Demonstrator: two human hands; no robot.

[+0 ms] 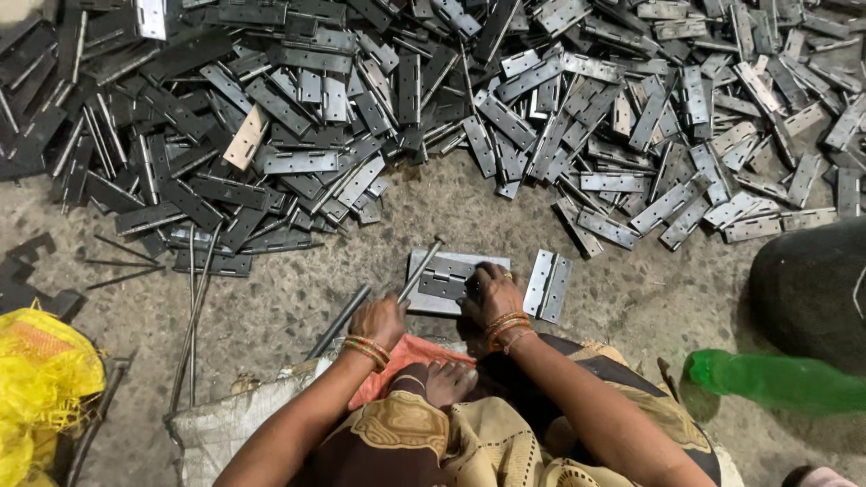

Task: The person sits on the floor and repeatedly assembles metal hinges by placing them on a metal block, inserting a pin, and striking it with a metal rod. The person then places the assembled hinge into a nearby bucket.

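I sit on the floor facing a big heap of metal hinges [433,99]. My left hand [379,320] grips a thin metal rod [422,268] that slants up to the right. That rod's tip rests over a dark hinge [444,281] lying on a flat steel plate [420,302]. My right hand [492,290] presses down on the dark hinge's right side. Both wrists carry orange and gold bangles. An opened silver hinge [548,286] lies just right of my right hand.
A thicker dark bar [338,322] lies left of the plate. Long thin rods [191,316] lie on the concrete at left. A yellow mesh sack [41,379] sits at far left. A green plastic bottle [776,381] and a dark rounded object [812,289] are at right.
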